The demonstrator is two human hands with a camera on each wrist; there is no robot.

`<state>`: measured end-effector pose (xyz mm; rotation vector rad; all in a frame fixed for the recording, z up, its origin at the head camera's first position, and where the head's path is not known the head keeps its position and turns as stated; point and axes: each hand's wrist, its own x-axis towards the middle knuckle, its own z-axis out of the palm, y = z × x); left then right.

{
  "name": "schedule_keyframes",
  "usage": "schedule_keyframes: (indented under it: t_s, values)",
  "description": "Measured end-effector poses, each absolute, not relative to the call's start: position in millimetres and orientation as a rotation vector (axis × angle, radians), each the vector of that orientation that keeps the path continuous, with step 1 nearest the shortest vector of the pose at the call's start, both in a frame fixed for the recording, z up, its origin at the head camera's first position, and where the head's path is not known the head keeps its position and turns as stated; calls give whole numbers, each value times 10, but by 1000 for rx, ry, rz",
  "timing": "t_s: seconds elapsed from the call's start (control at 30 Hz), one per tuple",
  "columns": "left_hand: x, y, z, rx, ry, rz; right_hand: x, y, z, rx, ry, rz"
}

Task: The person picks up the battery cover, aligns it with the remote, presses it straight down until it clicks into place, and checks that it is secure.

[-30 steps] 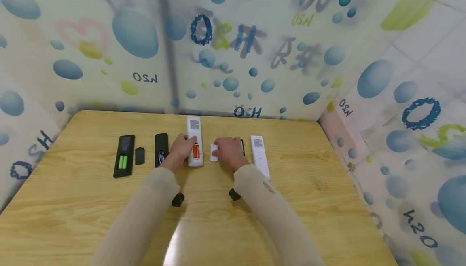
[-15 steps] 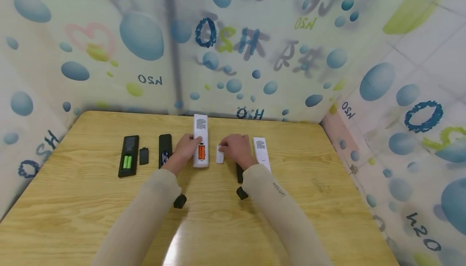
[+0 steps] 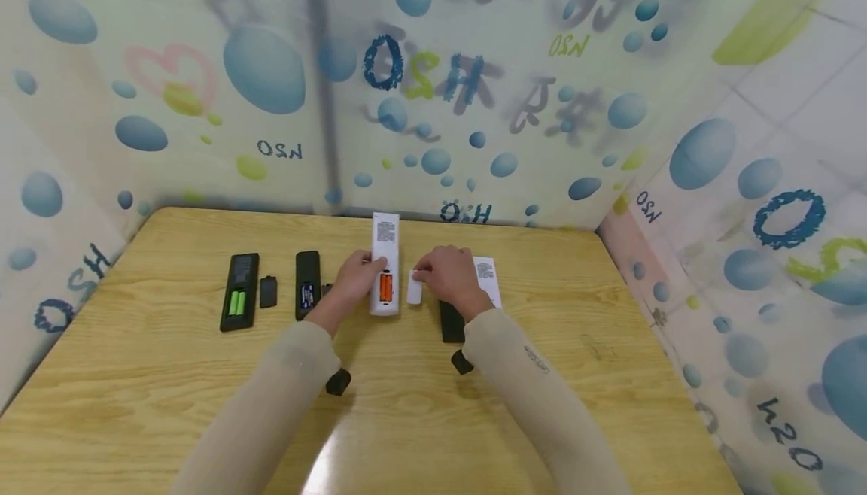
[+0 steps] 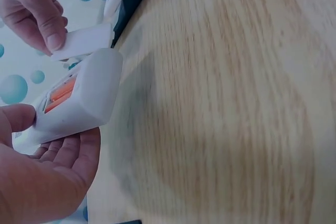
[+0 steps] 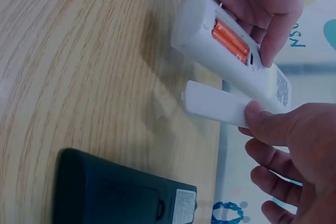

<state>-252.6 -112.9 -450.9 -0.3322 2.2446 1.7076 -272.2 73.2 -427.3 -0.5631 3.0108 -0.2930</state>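
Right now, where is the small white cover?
In the head view, the small white cover is pinched in the right hand, just right of the white remote that the left hand holds, its orange batteries exposed.

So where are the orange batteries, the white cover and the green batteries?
Orange batteries [image 5: 231, 41], right wrist view: on their exposed casing.
White cover [image 5: 216, 102], right wrist view: middle of its flat face.
Green batteries [image 3: 237, 303], head view: middle of the visible pair.
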Motion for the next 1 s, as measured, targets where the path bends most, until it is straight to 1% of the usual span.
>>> schedule_keyframes:
  t_s: [0.27,0.53,1.0]
  values:
    - [-2486,-1008,-4570,-252,2247,1749,-2650,825,-4228,-581,3046,-251]
    - [-2425,-894,-4652,-213,2242,1788,-2593,975,-4248,-517,3063,-213]
    - [-2356,-837,-4682,-156,2200,1837,-2519,1145,-4245,-480,3077,-238]
